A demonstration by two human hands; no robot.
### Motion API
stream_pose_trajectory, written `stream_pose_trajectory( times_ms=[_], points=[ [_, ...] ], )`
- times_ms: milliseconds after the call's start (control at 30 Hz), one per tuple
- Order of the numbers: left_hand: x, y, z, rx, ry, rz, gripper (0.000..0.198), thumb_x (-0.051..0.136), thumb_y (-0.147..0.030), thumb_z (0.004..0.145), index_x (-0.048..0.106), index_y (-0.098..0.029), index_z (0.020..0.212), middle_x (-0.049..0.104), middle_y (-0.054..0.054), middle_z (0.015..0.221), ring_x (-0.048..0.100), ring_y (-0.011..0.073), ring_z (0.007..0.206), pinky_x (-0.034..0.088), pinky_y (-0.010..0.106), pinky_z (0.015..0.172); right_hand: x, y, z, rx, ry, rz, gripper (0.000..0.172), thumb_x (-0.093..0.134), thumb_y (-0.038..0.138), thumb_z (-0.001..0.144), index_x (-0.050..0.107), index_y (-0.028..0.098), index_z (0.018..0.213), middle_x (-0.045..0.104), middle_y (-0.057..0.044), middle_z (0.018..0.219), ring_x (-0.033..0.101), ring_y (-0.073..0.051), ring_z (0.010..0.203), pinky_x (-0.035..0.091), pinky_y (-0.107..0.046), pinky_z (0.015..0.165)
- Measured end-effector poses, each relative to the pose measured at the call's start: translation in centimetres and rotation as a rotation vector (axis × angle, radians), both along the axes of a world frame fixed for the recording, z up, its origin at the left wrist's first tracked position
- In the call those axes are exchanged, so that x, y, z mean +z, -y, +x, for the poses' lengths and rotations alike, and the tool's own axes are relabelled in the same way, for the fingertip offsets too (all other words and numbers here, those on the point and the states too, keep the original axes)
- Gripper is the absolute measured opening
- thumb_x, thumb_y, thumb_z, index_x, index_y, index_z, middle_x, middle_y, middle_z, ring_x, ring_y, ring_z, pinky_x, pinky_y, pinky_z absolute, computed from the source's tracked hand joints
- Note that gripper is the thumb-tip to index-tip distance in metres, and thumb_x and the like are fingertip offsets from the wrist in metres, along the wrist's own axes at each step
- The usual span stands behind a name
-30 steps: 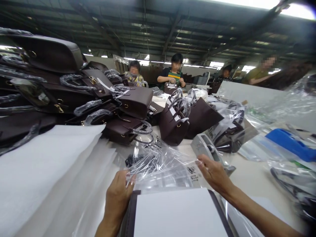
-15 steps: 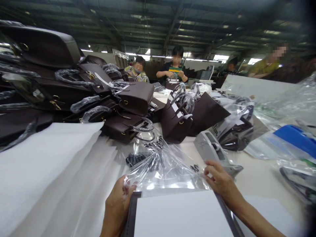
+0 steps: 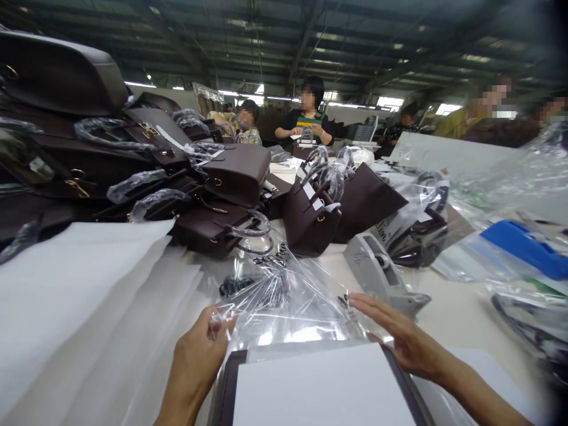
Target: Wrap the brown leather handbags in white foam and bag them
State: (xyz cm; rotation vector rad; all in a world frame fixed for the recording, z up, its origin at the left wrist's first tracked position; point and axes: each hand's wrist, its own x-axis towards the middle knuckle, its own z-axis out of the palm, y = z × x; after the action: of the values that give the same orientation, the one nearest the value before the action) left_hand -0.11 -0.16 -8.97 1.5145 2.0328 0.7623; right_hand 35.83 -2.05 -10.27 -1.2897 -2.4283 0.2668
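My left hand [image 3: 195, 358] pinches the left edge of a clear plastic bag [image 3: 288, 299] that lies crumpled over the far end of a flat dark-edged item with a white face [image 3: 319, 384], right in front of me. My right hand [image 3: 399, 334] lies on the bag's right side with its fingers stretched out flat, touching the plastic but not gripping it. A grey tape dispenser [image 3: 381, 275] stands just beyond my right hand.
Dark brown handbags [image 3: 222, 195] with plastic-wrapped handles are piled at left and centre. A stack of white sheets [image 3: 75, 296] lies at left. A blue object [image 3: 523, 248] in plastic sits at right. Several people work at the far side of the table [image 3: 448, 313].
My right hand let go of the bag's edge and spread flat. My left hand slid slightly left, still pinching the plastic. The view shifted a little.
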Motion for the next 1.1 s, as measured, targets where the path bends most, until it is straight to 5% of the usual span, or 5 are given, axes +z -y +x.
stream_pose_trajectory(
  times_ms=[167,333,567,867,1100],
  points=[
    [-0.3,0.6,-0.1,-0.056,0.028,-0.024,0.033,0.042,-0.053,0.076,0.058,-0.025,0.082,0.060,-0.004,0.056,0.056,0.0170,0.053,0.040,0.026,0.057,-1.0,-0.4,-0.4,-0.317,-0.139,-0.038,0.021,0.042,0.028,0.088,0.061,0.019,0.093,0.062,-0.009,0.088,0.062,-0.021,0.081,0.052,-0.037,0.075],
    [-1.5,1.1,-0.2,-0.058,0.090,-0.075,0.036,0.042,-0.057,0.075,0.060,-0.027,0.084,0.065,-0.003,0.066,0.061,0.0201,0.065,0.042,0.028,0.064,-0.4,-1.3,-1.6,-0.715,-0.735,-0.346,0.027,0.045,0.044,0.085,0.051,0.018,0.087,0.063,-0.008,0.089,0.063,-0.019,0.071,0.053,-0.030,0.057],
    [-2.4,1.3,-0.1,-0.029,0.274,-0.129,0.046,0.036,-0.060,0.075,0.058,-0.023,0.090,0.068,0.000,0.079,0.063,0.0230,0.077,0.045,0.031,0.072,-1.6,-1.8,-1.7,-0.650,-0.442,0.064,0.031,0.057,0.044,0.075,0.059,0.020,0.095,0.061,-0.008,0.111,0.056,-0.025,0.105,0.040,-0.042,0.096],
    [-4.4,1.6,0.5,0.098,0.613,-0.118,0.044,0.054,-0.056,0.069,0.059,-0.020,0.094,0.069,0.003,0.082,0.064,0.0287,0.087,0.049,0.040,0.081,-3.3,1.3,-4.3,-0.842,-0.781,-0.622,0.051,0.049,0.059,0.074,0.062,0.018,0.101,0.069,-0.005,0.083,0.066,-0.024,0.074,0.052,-0.030,0.061],
    [-4.9,0.2,1.0,0.063,0.820,-0.131,0.025,0.058,-0.046,0.071,0.063,-0.022,0.074,0.068,0.004,0.071,0.065,0.0279,0.079,0.050,0.046,0.079,-3.8,1.9,-4.2,-0.824,-0.698,-0.472,0.048,0.040,0.058,0.079,0.066,0.022,0.094,0.067,-0.006,0.105,0.062,-0.025,0.097,0.051,-0.033,0.081]
  ],
)
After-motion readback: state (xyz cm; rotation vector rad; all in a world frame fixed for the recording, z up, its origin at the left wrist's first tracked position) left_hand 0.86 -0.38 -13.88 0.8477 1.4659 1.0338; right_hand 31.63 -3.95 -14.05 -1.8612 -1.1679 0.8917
